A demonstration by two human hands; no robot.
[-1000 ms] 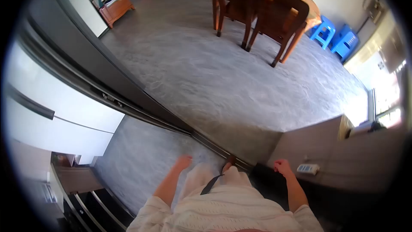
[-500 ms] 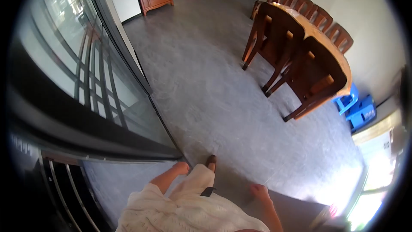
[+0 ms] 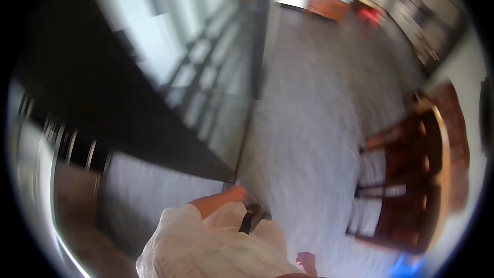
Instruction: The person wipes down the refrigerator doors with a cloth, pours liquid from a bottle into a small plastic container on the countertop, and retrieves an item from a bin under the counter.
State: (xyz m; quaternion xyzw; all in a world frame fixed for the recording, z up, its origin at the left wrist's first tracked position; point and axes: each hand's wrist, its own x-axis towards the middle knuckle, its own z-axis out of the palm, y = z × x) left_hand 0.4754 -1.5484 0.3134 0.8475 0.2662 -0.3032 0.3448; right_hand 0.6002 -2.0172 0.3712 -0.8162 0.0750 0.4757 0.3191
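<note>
My left hand (image 3: 236,193) hangs in front of my body with its fingers curled in, close to the bottom corner of a dark-framed glass door (image 3: 226,139). No object shows in it. Low in the view, my right hand (image 3: 306,262) is beside my leg above the grey floor, its fingers loosely curled and nothing visible in them. Between the hands are my light-coloured clothing (image 3: 216,249), a dark strap (image 3: 247,222) and my brown shoe (image 3: 254,209). The view is smeared by motion.
Dark wooden chairs (image 3: 406,175) stand at a wooden table (image 3: 441,175) along the right wall. A blue stool (image 3: 406,265) is at lower right. Far off are an orange-brown cabinet (image 3: 328,5) and a red stool (image 3: 369,16). Grey floor (image 3: 309,123) stretches ahead.
The view has turned left, so the chairs, table and far cabinet now lie further right and the door fills more of the left. My right hand appears lower.
</note>
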